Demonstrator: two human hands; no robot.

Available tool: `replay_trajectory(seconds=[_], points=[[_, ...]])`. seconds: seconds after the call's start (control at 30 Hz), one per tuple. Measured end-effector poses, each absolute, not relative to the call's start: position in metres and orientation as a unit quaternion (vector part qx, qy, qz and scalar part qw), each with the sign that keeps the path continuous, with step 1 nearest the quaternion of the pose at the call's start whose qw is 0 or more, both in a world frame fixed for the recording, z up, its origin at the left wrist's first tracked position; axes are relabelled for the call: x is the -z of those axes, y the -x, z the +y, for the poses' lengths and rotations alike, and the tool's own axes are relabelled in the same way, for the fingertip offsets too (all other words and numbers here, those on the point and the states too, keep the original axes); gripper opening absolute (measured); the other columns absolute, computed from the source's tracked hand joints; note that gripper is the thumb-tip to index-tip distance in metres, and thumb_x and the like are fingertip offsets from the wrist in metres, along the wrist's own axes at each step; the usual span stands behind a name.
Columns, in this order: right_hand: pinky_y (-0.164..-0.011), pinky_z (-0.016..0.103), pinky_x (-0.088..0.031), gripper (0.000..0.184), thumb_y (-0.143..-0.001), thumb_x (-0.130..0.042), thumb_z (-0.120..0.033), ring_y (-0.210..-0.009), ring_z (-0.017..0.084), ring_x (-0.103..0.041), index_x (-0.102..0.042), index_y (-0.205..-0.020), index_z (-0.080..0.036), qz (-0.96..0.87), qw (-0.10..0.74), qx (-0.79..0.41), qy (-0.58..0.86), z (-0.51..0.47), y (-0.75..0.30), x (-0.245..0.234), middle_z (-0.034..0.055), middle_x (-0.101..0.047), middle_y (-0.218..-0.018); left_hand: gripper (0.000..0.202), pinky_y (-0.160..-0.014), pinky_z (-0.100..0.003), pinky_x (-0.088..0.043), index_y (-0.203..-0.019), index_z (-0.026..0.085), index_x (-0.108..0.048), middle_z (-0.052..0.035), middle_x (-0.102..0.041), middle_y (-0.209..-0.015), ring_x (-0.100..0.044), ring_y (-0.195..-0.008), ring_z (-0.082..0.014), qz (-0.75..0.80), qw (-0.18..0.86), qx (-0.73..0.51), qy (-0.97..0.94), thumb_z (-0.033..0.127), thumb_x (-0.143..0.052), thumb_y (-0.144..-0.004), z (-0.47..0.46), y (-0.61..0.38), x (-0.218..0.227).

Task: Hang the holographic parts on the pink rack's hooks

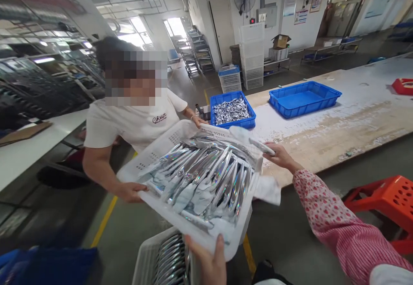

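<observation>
A white plastic crate (167, 140) full of shiny silver foil packets (206, 175) is held up in the air, tilted. My left hand (208, 263) grips its near rim, thumb over the edge. My right hand (281, 156), in a pink patterned sleeve, is closed on the crate's right corner. A co-worker in a white T-shirt (135, 121) stands across from me and holds the far side, one hand (130, 190) on the left rim and the other hand (198, 120) at the far corner. A second white crate (146, 259) with similar packets sits below.
A long worn table (338, 121) runs to the right with a blue bin of packets (214, 102), another blue bin (305, 97) and a red tray (403, 86). A red stool (383, 199) stands at the right. A yellow floor line (105, 220) crosses underneath. Stacked white crates (251, 52) stand far back.
</observation>
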State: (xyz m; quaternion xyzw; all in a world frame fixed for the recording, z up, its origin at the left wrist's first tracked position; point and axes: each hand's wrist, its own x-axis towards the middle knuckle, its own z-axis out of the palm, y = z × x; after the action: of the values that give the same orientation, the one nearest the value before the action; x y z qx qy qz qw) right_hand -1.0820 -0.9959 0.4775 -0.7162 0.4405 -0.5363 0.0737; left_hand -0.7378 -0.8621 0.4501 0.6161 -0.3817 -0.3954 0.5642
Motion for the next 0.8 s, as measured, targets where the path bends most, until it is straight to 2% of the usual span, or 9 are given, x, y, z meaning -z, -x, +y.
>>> replay_trajectory(seconds=[0.07,0.1,0.2,0.27,0.37,0.43,0.53,0.67,0.8], points=[[-0.086,0.039,-0.047,0.027,-0.085,-0.058,-0.043,-0.097,0.026,-0.061,-0.064,-0.083,-0.018,0.49,0.076,0.6,0.628,-0.985,1.09,-0.47,0.0086,-0.067,-0.091,0.12,-0.119,-0.033,-0.021,-0.155,0.027,0.012,-0.0103,-0.005,-0.163,-0.028,-0.144,-0.0236,-0.42,0.534,0.44,-0.587,0.021,-0.076,-0.074,-0.865,0.76,-0.452],[-0.084,0.04,-0.048,0.031,-0.084,-0.059,-0.046,-0.095,0.027,-0.062,-0.067,-0.088,-0.017,0.515,0.089,0.622,0.583,-0.975,1.094,-0.464,0.0096,-0.068,-0.095,0.122,-0.118,-0.028,-0.023,-0.155,0.025,0.011,-0.0109,-0.004,-0.163,-0.027,-0.145,-0.0215,-0.423,0.529,0.473,-0.564,0.022,-0.079,-0.072,-0.866,0.769,-0.455],[-0.081,0.04,-0.049,0.044,-0.08,-0.063,-0.054,-0.09,0.029,-0.064,-0.072,-0.098,-0.015,0.578,0.148,0.634,0.491,-0.935,1.107,-0.432,0.0107,-0.07,-0.096,0.113,-0.11,-0.014,-0.028,-0.156,0.022,-0.008,-0.0117,-0.018,-0.16,-0.029,-0.144,-0.0143,-0.426,0.529,0.54,-0.497,0.019,-0.081,-0.07,-0.873,0.791,-0.464],[-0.072,0.038,-0.049,0.047,-0.077,-0.064,-0.058,-0.081,0.028,-0.063,-0.073,-0.09,-0.014,0.621,0.171,0.603,0.47,-0.904,1.114,-0.404,0.0093,-0.069,-0.085,0.104,-0.107,-0.013,-0.03,-0.154,0.023,-0.018,-0.0116,-0.03,-0.156,-0.036,-0.139,-0.0128,-0.444,0.511,0.571,-0.464,0.016,-0.08,-0.071,-0.879,0.797,-0.468],[-0.058,0.033,-0.044,0.049,-0.074,-0.065,-0.062,-0.064,0.024,-0.057,-0.071,-0.075,-0.013,0.669,0.193,0.561,0.448,-0.863,1.113,-0.364,0.0056,-0.062,-0.066,0.085,-0.103,-0.019,-0.038,-0.148,0.021,-0.031,-0.013,-0.044,-0.147,-0.049,-0.129,-0.0156,-0.495,0.478,0.568,-0.451,0.019,-0.076,-0.076,-0.891,0.792,-0.463],[-0.057,0.032,-0.043,0.049,-0.075,-0.065,-0.062,-0.063,0.023,-0.056,-0.071,-0.075,-0.013,0.67,0.218,0.557,0.439,-0.845,1.103,-0.343,0.0048,-0.061,-0.066,0.07,-0.099,-0.022,-0.042,-0.138,0.018,-0.041,-0.014,-0.05,-0.139,-0.053,-0.123,-0.018,-0.518,0.489,0.519,-0.473,0.021,-0.074,-0.077,-0.901,0.78,-0.455],[-0.061,0.032,-0.046,0.046,-0.079,-0.064,-0.059,-0.069,0.024,-0.058,-0.072,-0.083,-0.014,0.643,0.261,0.564,0.447,-0.835,1.08,-0.329,0.0052,-0.064,-0.074,0.056,-0.1,-0.03,-0.043,-0.124,0.019,-0.048,-0.0126,-0.053,-0.131,-0.054,-0.118,-0.0217,-0.519,0.54,0.437,-0.499,0.024,-0.073,-0.073,-0.922,0.752,-0.447],[-0.071,0.034,-0.05,0.04,-0.085,-0.059,-0.053,-0.078,0.025,-0.062,-0.071,-0.092,-0.015,0.596,0.272,0.572,0.494,-0.845,1.049,-0.338,0.007,-0.067,-0.086,0.053,-0.111,-0.053,-0.031,-0.111,0.019,-0.051,-0.0103,-0.055,-0.119,-0.051,-0.117,-0.0284,-0.475,0.599,0.367,-0.529,0.029,-0.074,-0.064,-0.944,0.708,-0.458],[-0.086,0.038,-0.049,0.034,-0.086,-0.06,-0.049,-0.098,0.027,-0.06,-0.067,-0.092,-0.016,0.569,0.186,0.632,0.492,-0.865,1.026,-0.352,0.0114,-0.062,-0.11,0.046,-0.115,-0.055,-0.026,-0.101,0.019,-0.053,-0.0059,-0.056,-0.108,-0.05,-0.12,-0.0292,-0.414,0.636,0.32,-0.568,0.026,-0.072,-0.06,-0.949,0.666,-0.478]])
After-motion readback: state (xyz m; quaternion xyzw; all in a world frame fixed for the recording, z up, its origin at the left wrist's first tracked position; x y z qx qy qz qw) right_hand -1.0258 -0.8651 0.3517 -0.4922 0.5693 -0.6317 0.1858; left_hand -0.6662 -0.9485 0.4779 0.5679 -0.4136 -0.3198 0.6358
